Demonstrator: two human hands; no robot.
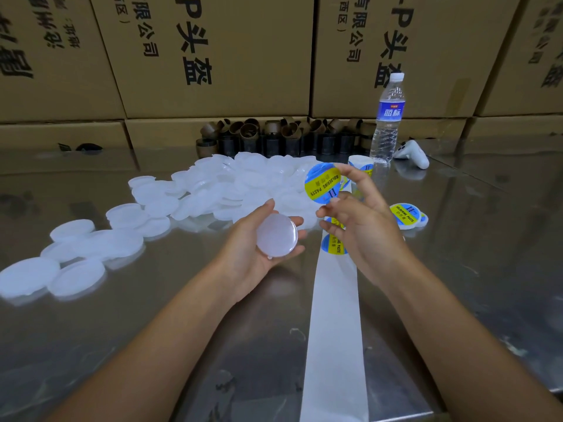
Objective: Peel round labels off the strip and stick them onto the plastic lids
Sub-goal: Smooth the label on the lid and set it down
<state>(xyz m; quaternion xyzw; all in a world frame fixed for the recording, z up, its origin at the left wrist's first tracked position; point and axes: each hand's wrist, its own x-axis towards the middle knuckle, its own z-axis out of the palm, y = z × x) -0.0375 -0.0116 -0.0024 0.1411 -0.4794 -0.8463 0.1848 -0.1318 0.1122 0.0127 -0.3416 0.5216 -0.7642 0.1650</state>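
My left hand (243, 248) holds a bare white plastic lid (276, 235) in its curled fingers above the table. My right hand (362, 226) pinches a peeled round blue-and-yellow label (323, 182) between thumb and fingertips, lifted up to the right of the lid. Beneath the right hand the white backing strip (335, 324) runs toward me, with more labels (333, 245) still on it. The label roll (361, 166) stands behind. Two labelled lids (406, 215) lie at the right. A large heap of bare lids (213, 190) spreads across the middle and left.
The work surface is a shiny metal table (152, 330). Cardboard boxes (213, 56) form a wall at the back. Several brown cardboard cores (274, 135) stand in front of them. A water bottle (388, 117) and a white controller (412, 153) stand at the back right.
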